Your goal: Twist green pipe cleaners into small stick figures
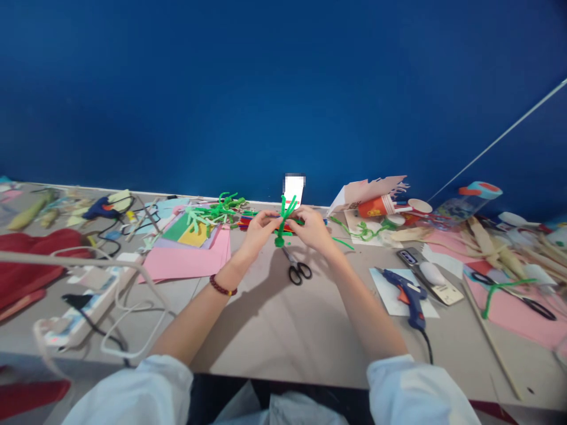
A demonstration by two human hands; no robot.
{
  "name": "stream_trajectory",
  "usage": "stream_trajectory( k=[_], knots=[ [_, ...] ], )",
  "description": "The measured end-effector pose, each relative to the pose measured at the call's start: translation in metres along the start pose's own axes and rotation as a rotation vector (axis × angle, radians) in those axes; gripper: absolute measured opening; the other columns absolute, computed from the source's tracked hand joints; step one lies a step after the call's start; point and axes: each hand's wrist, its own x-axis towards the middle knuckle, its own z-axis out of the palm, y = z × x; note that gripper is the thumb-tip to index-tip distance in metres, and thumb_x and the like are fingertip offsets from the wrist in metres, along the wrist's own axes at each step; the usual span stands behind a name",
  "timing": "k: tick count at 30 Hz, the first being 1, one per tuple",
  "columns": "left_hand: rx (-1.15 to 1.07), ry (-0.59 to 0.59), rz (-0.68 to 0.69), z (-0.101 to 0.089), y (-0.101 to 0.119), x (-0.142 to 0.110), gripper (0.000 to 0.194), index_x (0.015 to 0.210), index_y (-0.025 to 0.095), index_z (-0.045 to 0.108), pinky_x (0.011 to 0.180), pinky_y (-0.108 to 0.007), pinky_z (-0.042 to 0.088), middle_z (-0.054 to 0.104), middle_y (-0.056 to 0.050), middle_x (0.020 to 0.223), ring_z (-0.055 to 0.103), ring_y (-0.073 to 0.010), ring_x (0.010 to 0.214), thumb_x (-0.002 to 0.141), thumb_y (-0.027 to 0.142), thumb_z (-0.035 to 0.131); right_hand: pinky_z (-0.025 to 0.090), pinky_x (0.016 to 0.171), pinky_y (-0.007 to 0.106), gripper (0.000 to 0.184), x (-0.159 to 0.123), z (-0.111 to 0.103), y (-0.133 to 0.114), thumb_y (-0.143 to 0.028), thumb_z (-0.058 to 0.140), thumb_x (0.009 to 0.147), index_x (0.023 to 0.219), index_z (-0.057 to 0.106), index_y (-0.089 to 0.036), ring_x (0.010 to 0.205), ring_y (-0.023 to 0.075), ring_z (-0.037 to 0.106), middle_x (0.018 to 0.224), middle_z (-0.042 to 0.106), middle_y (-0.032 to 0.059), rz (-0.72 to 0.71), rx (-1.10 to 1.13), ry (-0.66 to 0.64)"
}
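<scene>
Both hands meet over the middle of the table, around a green pipe cleaner figure (pixel 287 213) with upright prongs and a rounded lump at its lower end. My left hand (pixel 261 230) closes its fingertips on the figure from the left. From the right, my right hand (pixel 313 229) pinches at it, its fingertips partly hidden. Behind the hands lies a bundle of red, blue and green pipe cleaners (pixel 245 222). Black-handled scissors (pixel 299 273) lie just below the hands, blades pointing away. A phone (pixel 293 192) with a bright screen stands against the blue wall.
Left are pink paper sheets (pixel 188 260), a pile of green pipe cleaner pieces (pixel 217 209) and a power strip (pixel 93 301) with looping cables. On the right lie a blue glue gun (pixel 410 293), another phone (pixel 427 274), a red paper cup (pixel 375 206) and a wooden stick (pixel 491 339).
</scene>
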Motion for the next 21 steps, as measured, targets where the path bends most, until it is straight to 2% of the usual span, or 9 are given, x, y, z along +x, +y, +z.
stream_trajectory(
  k=[5, 11, 21],
  knots=[
    [0.081, -0.085, 0.012, -0.001, -0.001, 0.0, 0.026, 0.067, 0.017, 0.069, 0.058, -0.024, 0.043, 0.066, -0.001, 0.066, 0.055, -0.0127, 0.063, 0.067, 0.042, 0.073, 0.046, 0.075, 0.031, 0.009, -0.003, 0.005, -0.002, -0.016, 0.058, 0.08, 0.074, 0.065, -0.019, 0.08, 0.0194, 0.061, 0.083, 0.065, 0.0057, -0.015, -0.042, 0.049],
    [0.108, -0.134, 0.013, -0.009, 0.007, 0.003, 0.026, 0.056, 0.018, 0.064, 0.052, -0.024, 0.038, 0.057, 0.0, 0.057, 0.049, -0.0116, 0.057, 0.069, 0.04, 0.069, 0.046, 0.076, 0.03, 0.013, -0.005, 0.006, -0.005, -0.016, 0.054, 0.084, 0.08, 0.066, -0.019, 0.086, 0.0196, 0.06, 0.087, 0.063, 0.0061, -0.117, -0.069, 0.034],
    [0.114, -0.153, -0.03, -0.016, 0.016, 0.006, 0.027, 0.052, 0.018, 0.058, 0.048, -0.024, 0.028, 0.051, 0.0, 0.056, 0.043, -0.011, 0.055, 0.065, 0.039, 0.068, 0.045, 0.079, 0.03, 0.014, -0.006, 0.012, -0.002, -0.023, 0.052, 0.089, 0.088, 0.065, -0.019, 0.091, 0.0214, 0.06, 0.093, 0.063, 0.0082, -0.132, -0.083, 0.057]
  ],
)
